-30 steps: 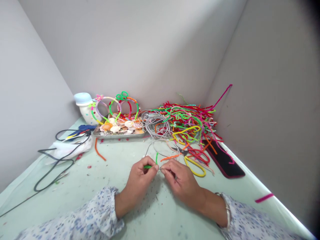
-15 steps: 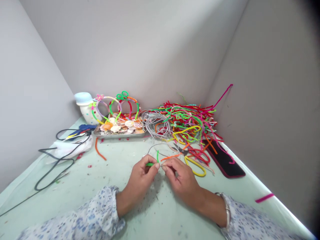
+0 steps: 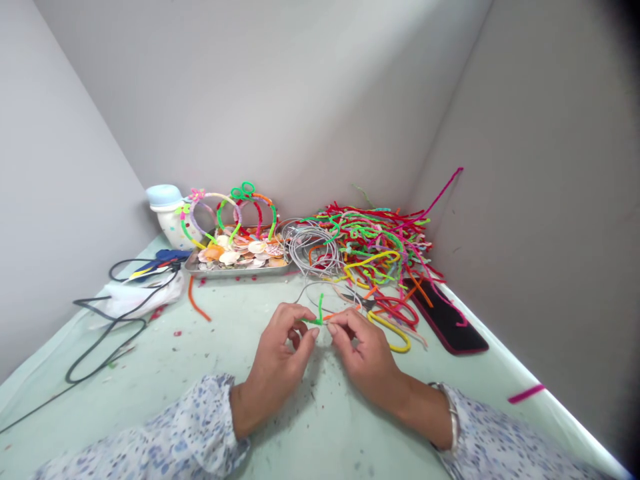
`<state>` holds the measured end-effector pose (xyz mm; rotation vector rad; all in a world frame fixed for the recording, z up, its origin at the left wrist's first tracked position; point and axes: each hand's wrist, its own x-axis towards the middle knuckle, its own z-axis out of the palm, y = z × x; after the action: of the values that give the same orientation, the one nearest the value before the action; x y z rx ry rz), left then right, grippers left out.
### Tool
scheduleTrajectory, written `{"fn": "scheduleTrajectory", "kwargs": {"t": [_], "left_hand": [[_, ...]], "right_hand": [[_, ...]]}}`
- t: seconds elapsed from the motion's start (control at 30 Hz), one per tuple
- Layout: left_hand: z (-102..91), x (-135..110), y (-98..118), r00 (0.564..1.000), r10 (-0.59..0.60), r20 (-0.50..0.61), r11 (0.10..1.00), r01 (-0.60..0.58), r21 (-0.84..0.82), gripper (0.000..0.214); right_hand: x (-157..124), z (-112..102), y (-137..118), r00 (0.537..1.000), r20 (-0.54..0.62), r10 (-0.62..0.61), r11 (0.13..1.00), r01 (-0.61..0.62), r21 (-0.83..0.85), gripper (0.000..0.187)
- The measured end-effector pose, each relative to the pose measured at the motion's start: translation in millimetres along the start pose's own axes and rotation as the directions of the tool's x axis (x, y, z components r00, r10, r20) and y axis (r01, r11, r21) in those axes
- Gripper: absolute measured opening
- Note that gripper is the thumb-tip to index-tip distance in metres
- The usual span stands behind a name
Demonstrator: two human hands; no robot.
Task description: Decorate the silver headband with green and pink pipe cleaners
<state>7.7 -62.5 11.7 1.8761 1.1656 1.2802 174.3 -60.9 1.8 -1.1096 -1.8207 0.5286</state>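
Observation:
In the head view, my left hand [image 3: 280, 350] is curled, with a bent green pipe cleaner [image 3: 321, 308] at its fingertips. One arm of the pipe cleaner stands up; the other runs level toward my left index finger. Close beside it, my right hand [image 3: 367, 353] pinches the end of a thin grey wire at the green bend. Fingertips hide most of that contact. Behind my hands the grey wire [image 3: 303, 289] arcs in a loose loop. An orange pipe cleaner [image 3: 345, 313] lies just beyond my right fingers.
Scissors [image 3: 400, 311] with red handles and a yellow pipe cleaner loop [image 3: 393, 332] lie right, near a dark phone [image 3: 453, 327]. Behind are a wire coil [image 3: 315, 250], a pipe cleaner heap [image 3: 380, 233] and a shell tray [image 3: 240, 268] with headbands. A black cable [image 3: 107, 367] lies left.
My left thumb and index finger have loosened from their pinch, and more of the green bend shows. The upright green end has shifted slightly right. My right hand keeps its pinch.

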Motion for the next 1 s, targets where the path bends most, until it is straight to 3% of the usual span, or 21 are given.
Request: {"fn": "scheduleTrajectory", "kwargs": {"t": [0.47, 1.0], "left_hand": [[0.2, 5, -12, 0.986, 0.167, -0.023, 0.985, -0.166, 0.036, 0.021], [-0.5, 5, -11, 0.985, 0.173, -0.025, 0.985, -0.172, 0.026, 0.021]], "right_hand": [[-1, 0, -1, 1.000, -0.001, -0.031, 1.000, 0.031, -0.003, 0.014], [-2, 0, 3, 0.993, -0.031, -0.115, 0.993, 0.113, -0.038, 0.012]]}}
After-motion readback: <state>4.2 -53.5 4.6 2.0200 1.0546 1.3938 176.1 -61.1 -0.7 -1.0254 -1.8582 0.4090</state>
